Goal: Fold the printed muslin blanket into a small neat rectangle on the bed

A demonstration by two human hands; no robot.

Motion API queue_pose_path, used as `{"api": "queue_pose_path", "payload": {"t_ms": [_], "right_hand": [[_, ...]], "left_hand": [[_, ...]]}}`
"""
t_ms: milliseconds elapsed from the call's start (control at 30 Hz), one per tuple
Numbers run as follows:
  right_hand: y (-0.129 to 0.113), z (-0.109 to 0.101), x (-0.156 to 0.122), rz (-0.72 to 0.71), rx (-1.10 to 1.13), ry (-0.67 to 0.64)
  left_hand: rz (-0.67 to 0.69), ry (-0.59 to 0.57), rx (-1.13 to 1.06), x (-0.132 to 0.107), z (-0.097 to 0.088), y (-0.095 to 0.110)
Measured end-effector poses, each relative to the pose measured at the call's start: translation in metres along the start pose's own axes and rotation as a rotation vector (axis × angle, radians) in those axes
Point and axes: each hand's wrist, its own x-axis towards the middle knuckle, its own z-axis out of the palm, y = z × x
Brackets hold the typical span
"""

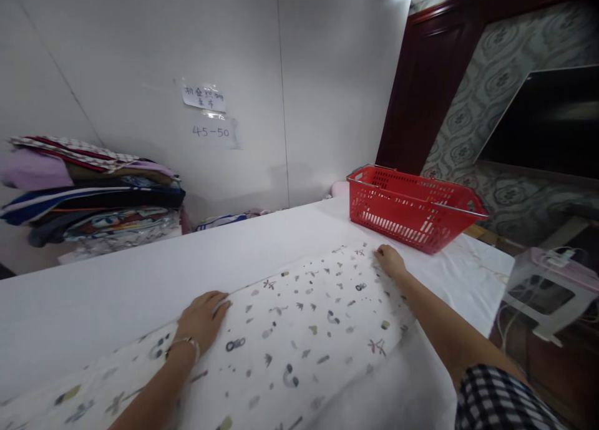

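Note:
A white cloth [299, 330] printed with small motifs is spread over the white-covered table [116, 299], folded along its far edge. My left hand [203, 321], with a bracelet at the wrist, lies on the cloth near that edge, fingers stretched out and resting flat. At the far right corner, my right hand [390, 261] has its fingers closed on the cloth's edge. A plainer part of the cloth hangs loose towards me below my right forearm.
A red plastic basket [397, 211] with metal handles stands at the table's far right. Folded clothes [103, 196] are piled beyond the left edge. A white wall [224, 49] with paper notes rises behind. On the right are a plastic stool [556, 274] and a dark screen [547, 127].

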Motion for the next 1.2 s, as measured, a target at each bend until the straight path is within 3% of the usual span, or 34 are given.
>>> {"api": "queue_pose_path", "payload": {"t_ms": [133,333,600,700,800,1000,1200], "right_hand": [[-0.007,0.0,0.004,-0.036,-0.007,0.023],[-0.028,0.002,0.027,-0.083,-0.034,-0.042],[-0.05,0.016,0.068,0.133,0.016,-0.118],[-0.051,0.017,0.072,0.158,0.109,-0.089],[-0.048,0.014,0.063,0.087,0.242,0.011],[-0.036,-0.017,0.022,-0.122,0.494,0.182],[-0.035,-0.093,-0.044,-0.185,1.062,0.081]], "left_hand": [[-0.005,0.001,0.004,-0.001,-0.002,0.001],[-0.017,0.009,0.002,-0.002,-0.002,0.001],[-0.015,0.01,-0.017,-0.002,0.001,0.0],[-0.029,-0.004,-0.017,-0.002,0.001,-0.001],[-0.023,0.011,-0.015,-0.003,0.002,-0.002],[-0.015,-0.005,0.022,-0.003,0.001,0.001],[0.114,0.013,0.034,-0.001,0.0,0.003]]}}
